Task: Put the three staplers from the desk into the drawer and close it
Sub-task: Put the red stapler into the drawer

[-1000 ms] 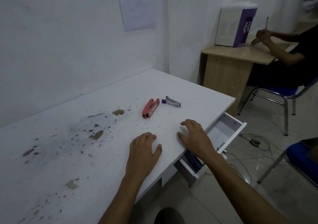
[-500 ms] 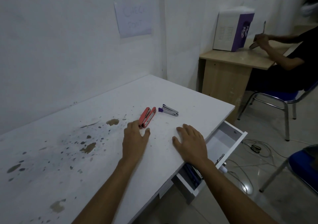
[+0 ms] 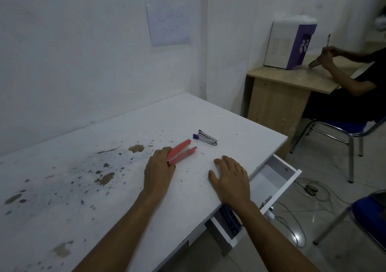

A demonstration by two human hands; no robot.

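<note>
A dim white-walled room is holding a white desk [image 3: 188, 113] whose left half is showing brown stains and chipped paint. On the wall above, a paper sheet [image 3: 168, 23] is carrying faint handwriting; the upper word is possibly reading "Check", the lower one is not legible. Moving rightward, the left hand [image 3: 159, 170] is lying on the desktop with its fingers closing around the hinge end of the red stapler [image 3: 181, 151], whose two arms are gaping open toward the far side; this looks like the start of a pickup. Just beyond, the small silver stapler [image 3: 205, 138] with a purple end is lying untouched and apart from both hands. The right hand [image 3: 230, 179] is resting flat, fingers spread, holding nothing, probably bracing near the desk edge. Below it, the drawer [image 3: 277, 179] is standing pulled out, ready to receive; a dark blue object inside may be the third stapler, though this cannot be told. At far right, another person is sitting at a wooden desk [image 3: 292, 79] beside a white and purple box.
</note>
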